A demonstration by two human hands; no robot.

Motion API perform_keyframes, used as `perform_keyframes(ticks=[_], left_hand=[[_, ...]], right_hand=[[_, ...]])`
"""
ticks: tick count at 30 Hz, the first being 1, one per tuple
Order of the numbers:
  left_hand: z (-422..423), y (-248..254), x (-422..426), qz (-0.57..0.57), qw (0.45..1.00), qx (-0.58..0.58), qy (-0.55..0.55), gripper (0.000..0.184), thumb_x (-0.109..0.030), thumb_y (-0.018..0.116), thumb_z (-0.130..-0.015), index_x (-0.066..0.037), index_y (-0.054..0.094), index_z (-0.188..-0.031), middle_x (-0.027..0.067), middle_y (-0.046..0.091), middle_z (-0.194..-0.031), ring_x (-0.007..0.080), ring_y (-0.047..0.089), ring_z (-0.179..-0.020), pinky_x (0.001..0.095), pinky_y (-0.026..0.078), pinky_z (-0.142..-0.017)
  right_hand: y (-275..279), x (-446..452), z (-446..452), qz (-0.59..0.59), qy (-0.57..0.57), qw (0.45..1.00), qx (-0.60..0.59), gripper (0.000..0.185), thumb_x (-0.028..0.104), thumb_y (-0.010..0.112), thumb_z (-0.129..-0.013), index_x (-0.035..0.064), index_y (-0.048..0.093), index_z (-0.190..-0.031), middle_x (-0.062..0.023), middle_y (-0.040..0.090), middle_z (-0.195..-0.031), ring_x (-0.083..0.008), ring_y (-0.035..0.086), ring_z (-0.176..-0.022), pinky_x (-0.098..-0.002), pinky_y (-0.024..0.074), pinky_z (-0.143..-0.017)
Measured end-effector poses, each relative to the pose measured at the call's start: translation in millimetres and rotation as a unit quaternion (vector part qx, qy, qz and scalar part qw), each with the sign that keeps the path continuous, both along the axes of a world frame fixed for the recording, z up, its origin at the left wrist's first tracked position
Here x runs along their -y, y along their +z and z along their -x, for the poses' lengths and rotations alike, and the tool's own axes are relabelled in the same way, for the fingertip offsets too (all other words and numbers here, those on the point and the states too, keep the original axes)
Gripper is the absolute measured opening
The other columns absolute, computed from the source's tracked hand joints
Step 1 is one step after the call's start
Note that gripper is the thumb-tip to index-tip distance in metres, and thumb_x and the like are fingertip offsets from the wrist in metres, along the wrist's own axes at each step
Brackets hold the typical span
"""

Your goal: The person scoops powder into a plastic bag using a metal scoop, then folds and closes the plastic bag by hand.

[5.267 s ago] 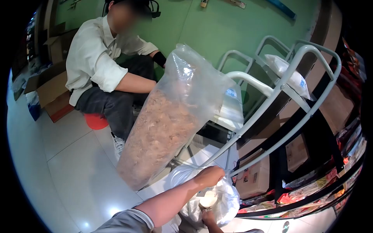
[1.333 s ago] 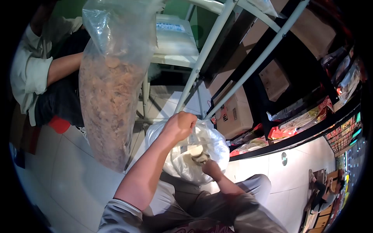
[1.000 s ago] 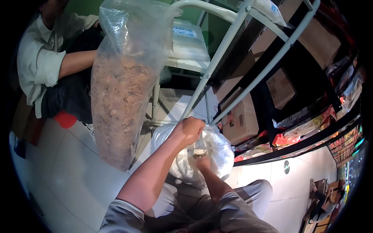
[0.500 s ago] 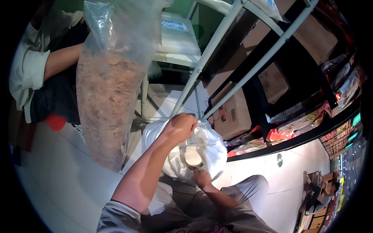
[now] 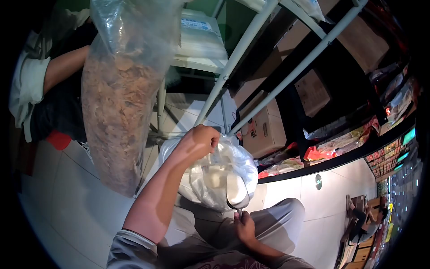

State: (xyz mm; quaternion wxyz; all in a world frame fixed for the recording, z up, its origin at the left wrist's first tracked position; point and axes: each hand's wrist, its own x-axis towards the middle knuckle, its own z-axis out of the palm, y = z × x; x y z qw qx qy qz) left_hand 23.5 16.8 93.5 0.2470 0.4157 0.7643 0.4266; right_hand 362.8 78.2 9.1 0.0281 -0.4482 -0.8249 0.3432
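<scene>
My left hand (image 5: pixel 201 140) is closed in a fist on the upper edge of a plastic bag. Below it bulges the white plastic bag (image 5: pixel 190 179), its mouth spread between my knees, with pale white material showing inside. Exactly which layer of plastic the fist grips is hard to see. My right hand (image 5: pixel 244 227) grips the short handle of a metal scoop (image 5: pixel 236 192). A heap of white powder lies in the scoop's bowl, which is over the near right side of the bag.
At left stands a tall clear sack (image 5: pixel 118 121) of brown flakes, beside a seated person's arm (image 5: pixel 67 69). A metal rack (image 5: pixel 251 40) holds stacked plastic packs (image 5: pixel 201 38). Cardboard boxes (image 5: pixel 264 134) and packaged goods sit on the right. Another person (image 5: pixel 365 224) sits far right.
My right hand has drawn back towards me, bringing the scoop from inside the bag to its near right edge. The left fist stays at the bag's top. The view has shifted slightly.
</scene>
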Motion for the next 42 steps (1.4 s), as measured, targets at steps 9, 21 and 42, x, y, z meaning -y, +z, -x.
perform_keyframes(ticks=[9,21,42], left_hand=[[5,-12,2,0.003,1.0,0.004,0.025,0.019,0.001,0.077,-0.065,0.001,0.061,-0.075,0.0141,0.066,-0.076,0.0265,0.064,-0.074,0.0357,0.05,-0.068],[0,-10,4,0.024,1.0,-0.005,-0.007,0.017,0.003,0.075,-0.063,0.0,0.06,-0.072,0.0124,0.064,-0.071,0.0256,0.062,-0.071,0.0351,0.049,-0.067],[-16,0,8,0.016,0.996,-0.065,-0.065,0.007,0.009,0.064,-0.065,0.003,0.06,-0.065,0.0137,0.064,-0.065,0.0233,0.068,-0.067,0.0321,0.052,-0.062]], right_hand=[[49,9,6,0.014,-0.036,0.996,-0.086,0.032,0.03,0.057,-0.096,-0.0018,0.056,-0.09,-0.0082,0.053,-0.061,-0.0159,0.05,-0.056,-0.0333,0.0423,-0.054],[50,-8,12,0.01,-0.022,0.987,-0.157,0.024,0.022,0.059,-0.095,-0.0017,0.057,-0.09,-0.0033,0.051,-0.059,-0.0103,0.045,-0.052,-0.0292,0.0373,-0.05],[126,-70,80,-0.06,0.219,0.973,0.042,0.031,0.029,0.064,-0.088,-0.0016,0.063,-0.092,-0.0256,0.063,-0.077,-0.043,0.063,-0.08,-0.0451,0.0484,-0.069]])
